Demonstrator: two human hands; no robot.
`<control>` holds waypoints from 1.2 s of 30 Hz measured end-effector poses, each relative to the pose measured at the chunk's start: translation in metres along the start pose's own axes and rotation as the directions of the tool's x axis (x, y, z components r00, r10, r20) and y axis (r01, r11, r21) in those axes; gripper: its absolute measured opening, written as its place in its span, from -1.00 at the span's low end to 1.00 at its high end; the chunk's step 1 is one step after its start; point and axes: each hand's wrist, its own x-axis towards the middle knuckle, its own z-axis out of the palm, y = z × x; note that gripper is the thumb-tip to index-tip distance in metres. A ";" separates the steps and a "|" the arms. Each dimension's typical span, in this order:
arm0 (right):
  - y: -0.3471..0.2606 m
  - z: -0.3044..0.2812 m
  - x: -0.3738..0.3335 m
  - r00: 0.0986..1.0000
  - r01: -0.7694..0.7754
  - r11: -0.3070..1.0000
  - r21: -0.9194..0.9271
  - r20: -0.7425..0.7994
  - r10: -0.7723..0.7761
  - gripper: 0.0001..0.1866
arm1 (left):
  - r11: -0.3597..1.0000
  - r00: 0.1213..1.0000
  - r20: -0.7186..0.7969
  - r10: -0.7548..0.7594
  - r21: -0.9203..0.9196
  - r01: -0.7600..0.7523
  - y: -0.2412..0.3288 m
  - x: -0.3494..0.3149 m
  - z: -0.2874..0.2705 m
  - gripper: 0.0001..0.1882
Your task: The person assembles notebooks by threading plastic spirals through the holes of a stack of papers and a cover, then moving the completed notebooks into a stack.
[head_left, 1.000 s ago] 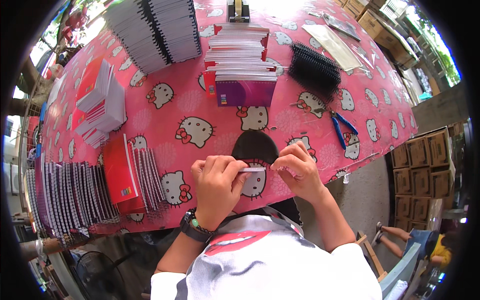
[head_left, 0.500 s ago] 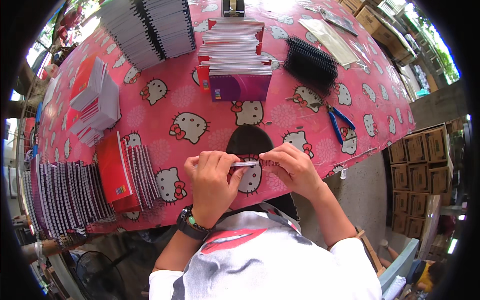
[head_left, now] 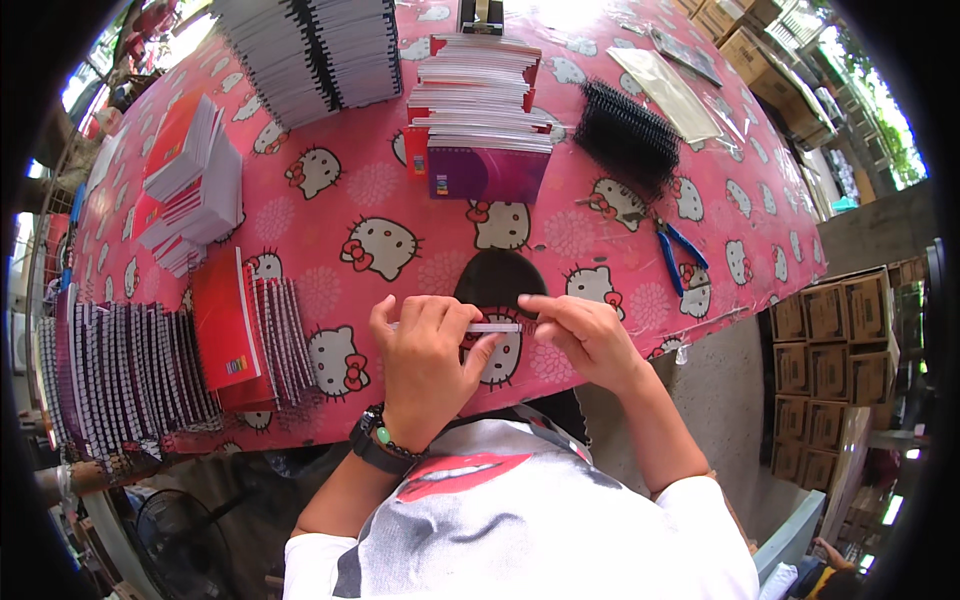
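My left hand (head_left: 425, 345) grips a thin notebook (head_left: 497, 327), held edge-on above the table close to my body, with fingers over the top and the thumb at the near side. At the notebook's right end a short bit of dark binding coil (head_left: 529, 326) shows. My right hand (head_left: 592, 338) is beside that coil, index finger stretched toward it and the other fingers bent; whether a fingertip touches the coil I cannot tell. Beyond the hands a black rounded pad (head_left: 500, 278) lies on the table. Blue-handled pliers (head_left: 684, 258) rest to the right.
A pile of black binding coils (head_left: 627, 135) lies at the back right. Stacked notebooks (head_left: 480, 110) stand at the back centre, spiral-bound books (head_left: 315, 60) behind left. Unbound notebooks (head_left: 190, 180) and a row of bound ones (head_left: 140, 370) fill the left. Cardboard boxes (head_left: 830, 360) are stacked at the right.
My right hand has loosened from its pinch on the coil, its index finger now extended. Less of the coil shows outside the notebook. My left hand keeps its hold.
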 end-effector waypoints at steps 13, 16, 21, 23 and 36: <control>0.015 -0.017 0.042 1.000 -0.031 0.995 -0.093 -0.002 0.031 -0.61 | 0.976 0.983 0.054 0.174 -0.138 -0.166 0.003 -0.011 0.007 -0.77; 0.029 0.002 0.061 0.990 0.078 0.970 -0.230 0.133 -0.048 -0.59 | 0.967 0.981 0.042 0.189 -0.180 -0.179 0.011 -0.001 0.000 -0.78; 0.038 -0.002 0.051 0.988 -0.142 0.988 -0.063 0.048 0.146 -0.56 | 0.966 0.970 0.106 0.217 -0.164 -0.198 0.005 -0.006 0.005 -0.77; 0.044 -0.005 0.034 0.892 -0.389 0.921 -0.019 -0.258 0.372 -0.56 | 0.970 0.974 0.105 0.203 -0.158 -0.185 -0.001 -0.010 0.006 -0.77; 0.040 -0.046 0.003 0.923 -0.148 0.911 -0.384 0.277 0.267 -0.16 | 0.935 0.951 0.160 0.264 -0.284 -0.211 -0.012 -0.010 0.001 -0.74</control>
